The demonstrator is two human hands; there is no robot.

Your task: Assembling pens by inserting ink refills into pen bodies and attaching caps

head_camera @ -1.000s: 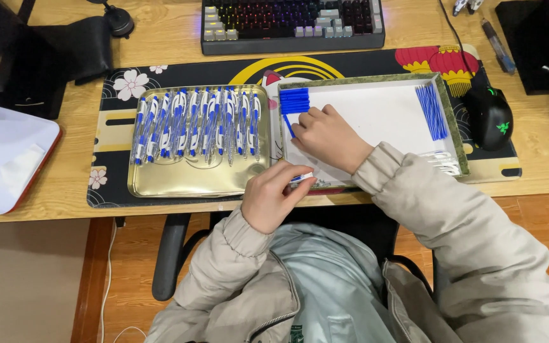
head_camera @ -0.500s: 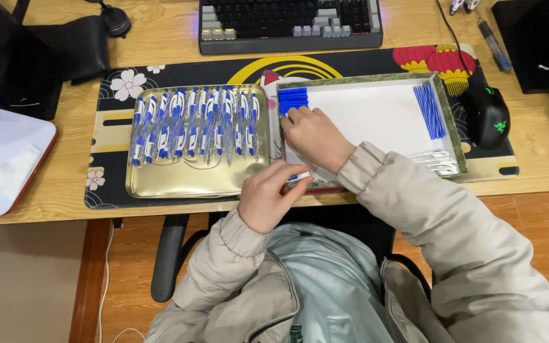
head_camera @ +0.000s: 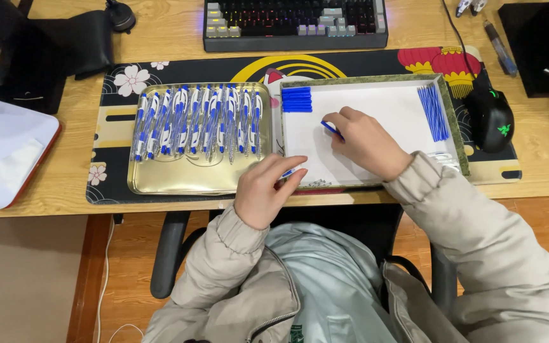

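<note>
My right hand (head_camera: 366, 141) rests inside the white tray (head_camera: 376, 95) and pinches a small blue pen part (head_camera: 330, 128) between its fingertips. A stack of blue parts (head_camera: 297, 100) lies in the tray's far left corner, and a bundle of thin blue refills (head_camera: 433, 111) lies at its far right. My left hand (head_camera: 265, 190) is at the tray's near left edge, closed on a blue-and-white pen piece (head_camera: 289, 172). To the left, a gold tray (head_camera: 192, 181) holds a row of several blue-and-white pens (head_camera: 198, 121).
A patterned desk mat (head_camera: 112, 95) lies under both trays. A keyboard (head_camera: 295, 22) stands at the back, a black mouse (head_camera: 490, 117) to the right, a white-and-red case (head_camera: 4, 152) at the left, and black items (head_camera: 65, 47) at the back left.
My right hand has drawn back from the blue stack at the tray's far left toward the tray's middle, now pinching a blue part. My left hand has stayed in place.
</note>
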